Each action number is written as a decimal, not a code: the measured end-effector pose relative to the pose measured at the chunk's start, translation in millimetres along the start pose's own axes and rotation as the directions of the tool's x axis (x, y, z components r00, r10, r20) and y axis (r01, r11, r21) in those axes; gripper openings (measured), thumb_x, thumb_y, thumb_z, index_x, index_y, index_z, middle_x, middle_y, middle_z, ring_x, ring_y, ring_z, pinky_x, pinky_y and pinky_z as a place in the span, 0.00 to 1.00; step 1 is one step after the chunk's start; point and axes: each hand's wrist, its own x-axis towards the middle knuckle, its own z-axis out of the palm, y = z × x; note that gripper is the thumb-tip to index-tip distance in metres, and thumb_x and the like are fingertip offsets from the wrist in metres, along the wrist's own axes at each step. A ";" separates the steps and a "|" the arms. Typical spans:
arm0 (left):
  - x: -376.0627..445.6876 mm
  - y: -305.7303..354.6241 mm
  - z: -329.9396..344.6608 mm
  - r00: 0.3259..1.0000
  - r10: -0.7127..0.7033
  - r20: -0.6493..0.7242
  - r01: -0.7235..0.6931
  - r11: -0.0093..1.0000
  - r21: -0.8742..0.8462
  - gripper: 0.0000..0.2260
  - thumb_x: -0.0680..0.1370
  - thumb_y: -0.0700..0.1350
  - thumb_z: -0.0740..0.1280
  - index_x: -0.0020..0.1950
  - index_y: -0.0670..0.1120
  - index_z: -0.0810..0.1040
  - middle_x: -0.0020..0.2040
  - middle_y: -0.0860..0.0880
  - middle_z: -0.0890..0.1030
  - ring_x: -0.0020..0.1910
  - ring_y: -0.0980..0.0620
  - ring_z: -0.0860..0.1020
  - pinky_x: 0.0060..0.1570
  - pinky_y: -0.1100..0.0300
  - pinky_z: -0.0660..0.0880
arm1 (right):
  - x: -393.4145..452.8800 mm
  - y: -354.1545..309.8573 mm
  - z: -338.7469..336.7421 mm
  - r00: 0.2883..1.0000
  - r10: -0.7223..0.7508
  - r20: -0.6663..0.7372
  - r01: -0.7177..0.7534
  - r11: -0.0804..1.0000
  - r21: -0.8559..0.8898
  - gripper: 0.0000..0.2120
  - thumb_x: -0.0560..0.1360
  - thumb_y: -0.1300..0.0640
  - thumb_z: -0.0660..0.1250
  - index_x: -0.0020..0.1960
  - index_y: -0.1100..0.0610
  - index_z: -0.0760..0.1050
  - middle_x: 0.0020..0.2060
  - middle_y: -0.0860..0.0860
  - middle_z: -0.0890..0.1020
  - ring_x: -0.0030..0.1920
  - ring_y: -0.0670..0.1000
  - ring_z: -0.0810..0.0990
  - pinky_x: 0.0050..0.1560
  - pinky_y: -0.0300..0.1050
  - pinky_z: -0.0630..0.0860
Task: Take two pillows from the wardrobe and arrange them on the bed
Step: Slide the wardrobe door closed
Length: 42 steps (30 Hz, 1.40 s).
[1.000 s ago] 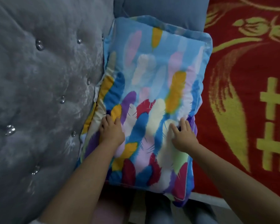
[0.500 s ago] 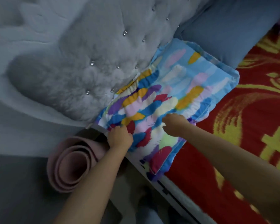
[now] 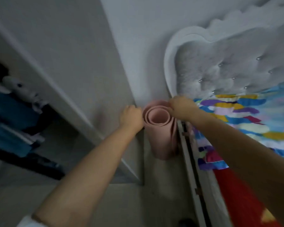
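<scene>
Both empty: left hand point(image 3: 131, 115) loosely curled, right hand point(image 3: 181, 107) curled beside rolled pink foam mat point(image 3: 161, 128). Best to turn toward open white wardrobe point(image 3: 59, 89), leaving feather-print multicoloured pillow point(image 3: 246, 118) flat.

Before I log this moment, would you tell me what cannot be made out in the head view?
- Left hand: blurred, at the pink mat's edge; grip or mere touch unclear.
- Right hand: fingers curled at the mat's rim, contact unclear.
- Pillow: cut off by the right edge and crossed by the right arm.
- Wardrobe: dark and blurred; no second pillow discernible.
- Bed's red cover: mostly out of frame.
</scene>
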 end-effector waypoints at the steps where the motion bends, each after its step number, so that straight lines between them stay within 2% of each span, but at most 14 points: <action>1: -26.1 -22.1 -7.3 0.999 -0.032 -0.012 0.032 0.999 0.010 0.13 0.77 0.41 0.60 0.58 0.38 0.75 0.59 0.36 0.78 0.59 0.37 0.75 0.57 0.49 0.74 | -10.1 -28.0 -2.5 0.999 -0.032 -0.030 0.031 0.999 -0.015 0.14 0.77 0.57 0.58 0.59 0.62 0.73 0.60 0.63 0.76 0.60 0.62 0.75 0.60 0.53 0.73; 5: -129.6 -107.9 -26.6 0.986 -0.168 -0.021 0.169 0.986 0.017 0.12 0.77 0.43 0.61 0.56 0.39 0.76 0.57 0.37 0.79 0.57 0.38 0.77 0.51 0.51 0.76 | -57.5 -138.8 4.5 0.982 -0.172 -0.083 0.173 0.985 0.011 0.15 0.77 0.55 0.59 0.59 0.64 0.71 0.59 0.65 0.75 0.59 0.63 0.75 0.58 0.53 0.73; 10: -218.9 -225.3 -25.6 0.928 -0.370 0.048 0.370 0.929 -0.004 0.12 0.79 0.45 0.58 0.52 0.39 0.76 0.55 0.40 0.78 0.52 0.42 0.77 0.39 0.56 0.70 | -94.5 -263.0 25.8 0.928 -0.373 -0.001 0.373 0.928 -0.012 0.16 0.77 0.53 0.58 0.60 0.63 0.70 0.61 0.63 0.76 0.61 0.62 0.74 0.58 0.53 0.74; 14: -254.0 -312.9 -17.5 0.854 -0.515 0.076 0.515 0.857 0.011 0.12 0.79 0.47 0.58 0.56 0.41 0.74 0.56 0.41 0.78 0.54 0.42 0.76 0.41 0.55 0.73 | -85.7 -351.9 39.4 0.853 -0.521 0.030 0.522 0.852 -0.039 0.16 0.78 0.54 0.58 0.59 0.65 0.69 0.59 0.63 0.75 0.60 0.62 0.74 0.55 0.52 0.74; 16: -261.9 -355.0 -14.1 0.808 -0.585 0.072 0.588 0.809 -0.014 0.12 0.79 0.46 0.58 0.55 0.40 0.74 0.56 0.41 0.78 0.54 0.43 0.76 0.39 0.56 0.71 | -70.7 -395.9 46.8 0.813 -0.580 0.051 0.582 0.812 -0.044 0.15 0.78 0.54 0.57 0.58 0.65 0.69 0.60 0.63 0.75 0.60 0.61 0.73 0.55 0.52 0.73; 20: -257.3 -441.9 -19.0 0.736 -0.676 0.043 0.676 0.732 -0.084 0.14 0.79 0.47 0.59 0.56 0.39 0.75 0.57 0.39 0.78 0.55 0.41 0.77 0.47 0.52 0.77 | -17.9 -487.8 60.9 0.736 -0.675 0.053 0.677 0.736 -0.030 0.14 0.78 0.55 0.58 0.57 0.64 0.71 0.58 0.62 0.76 0.59 0.61 0.74 0.53 0.51 0.73; 25: -231.1 -564.2 -59.8 0.639 -0.768 -0.042 0.762 0.640 -0.101 0.13 0.78 0.46 0.59 0.57 0.39 0.74 0.59 0.38 0.77 0.57 0.40 0.76 0.50 0.51 0.76 | 61.7 -617.0 57.5 0.608 -0.794 0.002 0.793 0.607 -0.046 0.12 0.78 0.56 0.58 0.54 0.64 0.72 0.54 0.62 0.77 0.54 0.60 0.76 0.46 0.49 0.73; 28: -220.8 -633.5 -81.4 0.575 -0.809 -0.118 0.803 0.586 -0.109 0.13 0.78 0.43 0.58 0.59 0.38 0.72 0.61 0.37 0.75 0.59 0.39 0.74 0.53 0.50 0.75 | 101.9 -696.0 46.4 0.516 -0.855 -0.048 0.853 0.518 -0.067 0.13 0.79 0.56 0.57 0.56 0.64 0.72 0.55 0.62 0.78 0.54 0.60 0.76 0.47 0.49 0.74; 32: -213.1 -718.4 -88.1 0.524 -0.834 -0.175 0.826 0.548 -0.136 0.11 0.78 0.40 0.58 0.58 0.37 0.73 0.60 0.36 0.75 0.58 0.39 0.74 0.53 0.51 0.75 | 132.5 -796.9 41.1 0.450 -0.880 -0.150 0.859 0.473 -0.196 0.13 0.76 0.58 0.58 0.57 0.64 0.72 0.57 0.62 0.76 0.60 0.61 0.72 0.55 0.52 0.73; 35: -205.5 -789.4 -89.2 0.521 -0.831 -0.194 0.818 0.551 -0.163 0.11 0.78 0.39 0.58 0.57 0.36 0.73 0.59 0.36 0.76 0.58 0.39 0.74 0.52 0.51 0.75 | 156.2 -873.7 44.8 0.384 -0.906 -0.179 0.833 0.424 -0.356 0.15 0.76 0.58 0.58 0.60 0.62 0.71 0.62 0.60 0.73 0.66 0.59 0.66 0.66 0.54 0.64; 37: -196.6 -838.2 -88.7 0.547 -0.809 -0.215 0.793 0.583 -0.179 0.11 0.78 0.39 0.58 0.57 0.36 0.73 0.59 0.36 0.76 0.58 0.39 0.75 0.51 0.51 0.75 | 172.5 -921.2 49.0 0.355 -0.913 -0.201 0.798 0.408 -0.444 0.16 0.76 0.59 0.58 0.63 0.62 0.70 0.67 0.58 0.69 0.71 0.57 0.60 0.74 0.59 0.52; 39: -183.8 -888.3 -87.8 0.581 -0.767 -0.274 0.744 0.636 -0.204 0.12 0.78 0.40 0.58 0.60 0.37 0.72 0.60 0.36 0.75 0.58 0.38 0.74 0.52 0.50 0.75 | 190.2 -962.7 51.7 0.373 -0.883 -0.285 0.757 0.467 -0.457 0.16 0.77 0.59 0.57 0.62 0.63 0.71 0.67 0.58 0.69 0.73 0.56 0.57 0.74 0.62 0.42; 41: -168.4 -933.6 -87.4 0.618 -0.706 -0.346 0.671 0.703 -0.236 0.13 0.78 0.41 0.59 0.60 0.37 0.71 0.59 0.35 0.75 0.58 0.38 0.73 0.54 0.50 0.72 | 206.7 -992.9 47.8 0.404 -0.835 -0.373 0.719 0.542 -0.434 0.15 0.77 0.59 0.57 0.59 0.65 0.74 0.64 0.58 0.72 0.73 0.56 0.59 0.73 0.65 0.40; 42: -159.4 -954.2 -88.0 0.635 -0.668 -0.387 0.628 0.739 -0.245 0.13 0.78 0.41 0.59 0.61 0.37 0.71 0.59 0.36 0.75 0.59 0.38 0.72 0.55 0.50 0.71 | 214.4 -1003.5 44.8 0.394 -0.830 -0.394 0.696 0.549 -0.463 0.13 0.76 0.60 0.58 0.55 0.66 0.76 0.62 0.60 0.74 0.71 0.57 0.62 0.72 0.68 0.41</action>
